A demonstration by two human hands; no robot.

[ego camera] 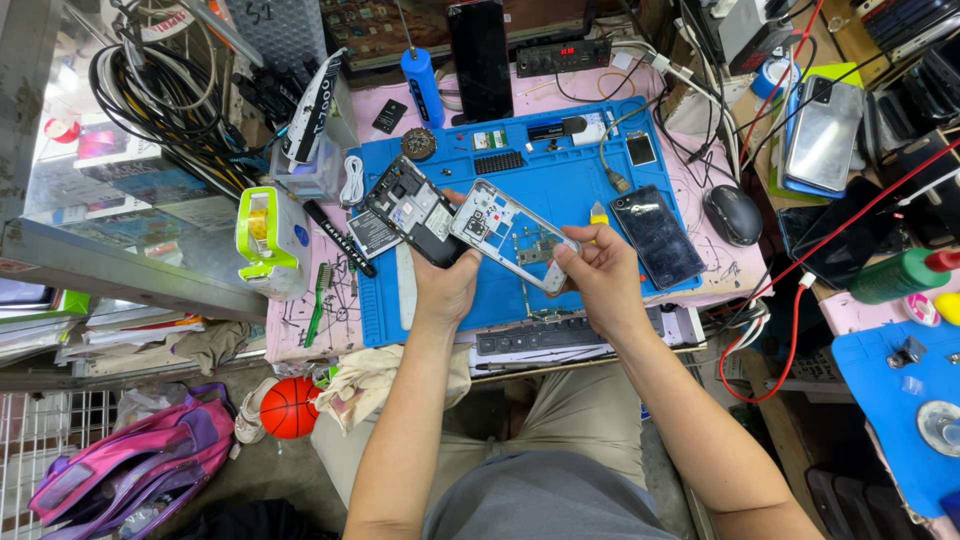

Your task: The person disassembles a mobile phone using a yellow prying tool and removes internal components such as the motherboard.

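- An opened black phone body [412,210] is gripped in the left hand [445,285], its exposed inside turned up, held over the blue work mat [560,190].
- A pale inner frame [512,235] is pinched at its lower end by the right hand [600,275], thumb on the edge, fingers wrapped behind; it is held tilted, its upper end just beside the black body.
- The two parts are seen apart, so the phone is judged to be already opened and the frame lifted clear of the body; whether it is being taken out or put back cannot be told.
- A dark glass-fronted phone [657,235] lies on the mat to the right of the hands, untouched.
- Small parts are laid along the far rim of the mat: a round toothed piece [418,143] and a small green board [489,139].
- A black marker [340,238] and a green brush [318,300] rest at the mat's left edge, out of hand.
- A computer mouse [733,214] sits beyond the mat on the right.
- No tool is held; the work left is judged to lie inside the open body.
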